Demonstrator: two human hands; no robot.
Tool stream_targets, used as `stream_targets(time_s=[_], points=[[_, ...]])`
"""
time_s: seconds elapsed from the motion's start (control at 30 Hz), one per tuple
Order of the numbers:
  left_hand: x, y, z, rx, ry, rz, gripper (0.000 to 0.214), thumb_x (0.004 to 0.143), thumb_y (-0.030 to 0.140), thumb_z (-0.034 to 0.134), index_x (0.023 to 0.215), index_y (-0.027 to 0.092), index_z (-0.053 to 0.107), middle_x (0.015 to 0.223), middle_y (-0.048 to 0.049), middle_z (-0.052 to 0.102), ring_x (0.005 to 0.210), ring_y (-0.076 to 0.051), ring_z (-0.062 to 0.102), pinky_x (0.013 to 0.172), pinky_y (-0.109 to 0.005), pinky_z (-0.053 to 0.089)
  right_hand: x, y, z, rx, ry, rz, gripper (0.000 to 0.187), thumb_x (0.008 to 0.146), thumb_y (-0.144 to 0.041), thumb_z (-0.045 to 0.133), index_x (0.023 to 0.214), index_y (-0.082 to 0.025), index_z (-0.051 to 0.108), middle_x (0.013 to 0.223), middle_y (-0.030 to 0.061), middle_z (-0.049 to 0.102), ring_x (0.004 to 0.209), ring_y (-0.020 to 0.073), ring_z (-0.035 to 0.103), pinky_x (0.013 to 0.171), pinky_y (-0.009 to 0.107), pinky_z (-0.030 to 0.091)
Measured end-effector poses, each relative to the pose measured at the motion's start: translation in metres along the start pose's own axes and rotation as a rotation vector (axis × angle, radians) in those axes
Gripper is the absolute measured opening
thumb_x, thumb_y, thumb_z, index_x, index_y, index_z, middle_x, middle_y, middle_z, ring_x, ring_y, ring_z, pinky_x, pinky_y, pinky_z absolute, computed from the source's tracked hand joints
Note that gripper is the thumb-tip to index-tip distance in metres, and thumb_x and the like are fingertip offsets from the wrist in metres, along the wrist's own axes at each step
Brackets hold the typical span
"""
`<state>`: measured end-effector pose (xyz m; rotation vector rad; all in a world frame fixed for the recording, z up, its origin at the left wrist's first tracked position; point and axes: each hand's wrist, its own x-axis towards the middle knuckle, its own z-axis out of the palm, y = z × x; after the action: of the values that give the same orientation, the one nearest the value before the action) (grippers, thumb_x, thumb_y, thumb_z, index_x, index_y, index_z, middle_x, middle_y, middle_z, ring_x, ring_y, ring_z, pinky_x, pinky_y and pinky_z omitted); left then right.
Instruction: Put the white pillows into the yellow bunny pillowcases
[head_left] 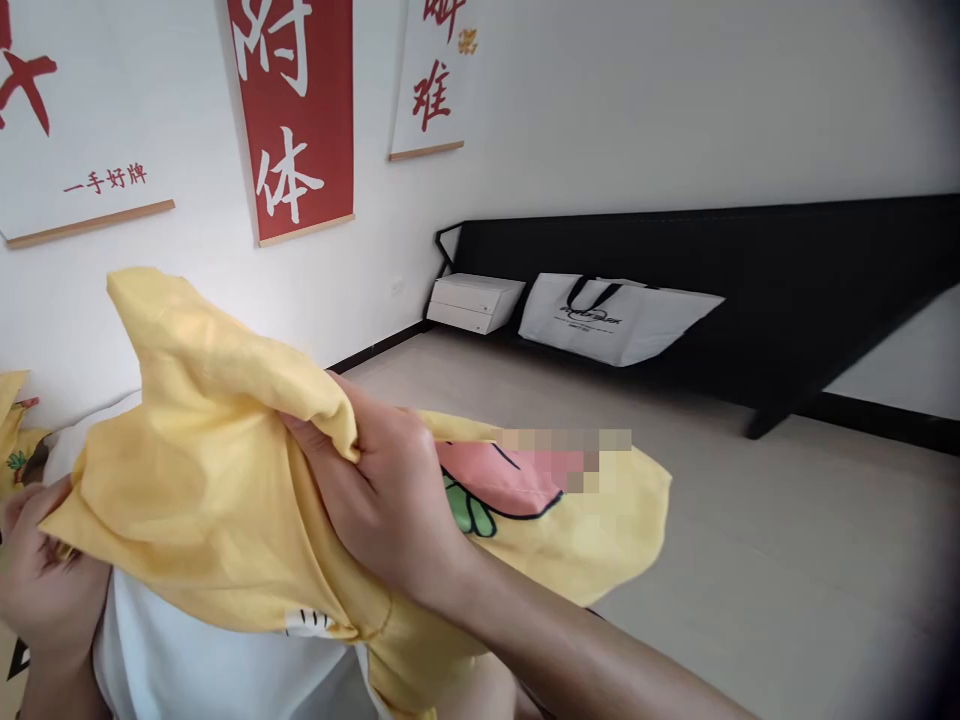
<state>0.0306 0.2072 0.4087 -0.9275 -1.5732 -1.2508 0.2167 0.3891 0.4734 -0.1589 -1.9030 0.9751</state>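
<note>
A yellow pillowcase (202, 480) with a pink and green cartoon print is stretched between my hands in the lower left of the view. My right hand (382, 490) is closed on a bunched fold near its middle. My left hand (45, 570) pinches its lower left edge. Under the cloth a white pillow (187, 660) shows, partly covered by the yellow cloth.
A black bed frame (750, 270) runs along the far wall, with a white tote bag (615, 320) leaning on it and a white bedside drawer unit (476, 300) beside it. Red and white scrolls (296, 110) hang on the wall. Pale wood floor (787, 560) spreads to the right.
</note>
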Motion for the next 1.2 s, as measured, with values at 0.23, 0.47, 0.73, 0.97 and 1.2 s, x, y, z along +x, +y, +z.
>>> stream_targets(time_s=[0.23, 0.47, 0.73, 0.97, 1.2], points=[[-0.022, -0.016, 0.031, -0.110, -0.312, 0.109, 0.032, 0.083, 0.030, 0.057, 0.054, 0.020, 0.046, 0.057, 0.0030, 0.046, 0.060, -0.013, 0.047, 0.065, -0.029, 0.047, 0.003, 0.026, 0.037, -0.137, -0.158, -0.104, 0.021, 0.090, -0.022, 0.042, 0.069, -0.022, 0.043, 0.054, -0.0059, 0.041, 0.050, 0.0085, 0.031, 0.051, 0.022, 0.026], [-0.058, -0.072, 0.044, 0.240, 0.101, -0.028, 0.011, 0.081, 0.026, 0.060, 0.073, 0.020, 0.055, 0.070, -0.0011, 0.059, 0.074, -0.018, 0.057, 0.080, -0.034, 0.045, 0.015, 0.056, 0.036, -0.244, -0.073, 0.053, 0.028, 0.091, -0.040, 0.041, 0.068, -0.024, 0.042, 0.053, -0.0042, 0.041, 0.050, 0.0117, 0.031, 0.053, 0.024, 0.025], [-0.084, -0.032, 0.034, 0.098, -0.013, 0.273, 0.019, 0.077, 0.007, 0.064, 0.085, 0.021, 0.053, 0.074, -0.0008, 0.056, 0.070, -0.015, 0.056, 0.068, -0.029, 0.048, 0.013, 0.058, 0.044, -0.225, -0.084, 0.093, 0.025, 0.089, -0.040, 0.039, 0.070, -0.024, 0.042, 0.056, -0.0031, 0.044, 0.053, 0.0127, 0.031, 0.055, 0.025, 0.024], [-0.067, -0.016, 0.045, 0.072, -0.221, 0.263, 0.040, 0.078, 0.025, 0.068, 0.114, 0.019, 0.053, 0.094, -0.0082, 0.059, 0.087, -0.021, 0.057, 0.077, -0.035, 0.050, 0.004, 0.056, 0.041, -0.188, -0.135, 0.080, 0.023, 0.090, -0.037, 0.039, 0.072, -0.023, 0.045, 0.056, -0.0030, 0.043, 0.052, 0.0123, 0.031, 0.055, 0.025, 0.025], [-0.051, -0.021, 0.068, 0.083, 0.078, 0.592, 0.014, 0.082, 0.014, 0.058, 0.094, 0.021, 0.062, 0.089, -0.0090, 0.058, 0.087, -0.022, 0.057, 0.075, -0.037, 0.048, -0.004, 0.058, 0.038, -0.183, -0.180, 0.113, 0.025, 0.090, -0.039, 0.040, 0.074, -0.022, 0.048, 0.057, -0.0022, 0.047, 0.053, 0.0125, 0.038, 0.055, 0.024, 0.028]])
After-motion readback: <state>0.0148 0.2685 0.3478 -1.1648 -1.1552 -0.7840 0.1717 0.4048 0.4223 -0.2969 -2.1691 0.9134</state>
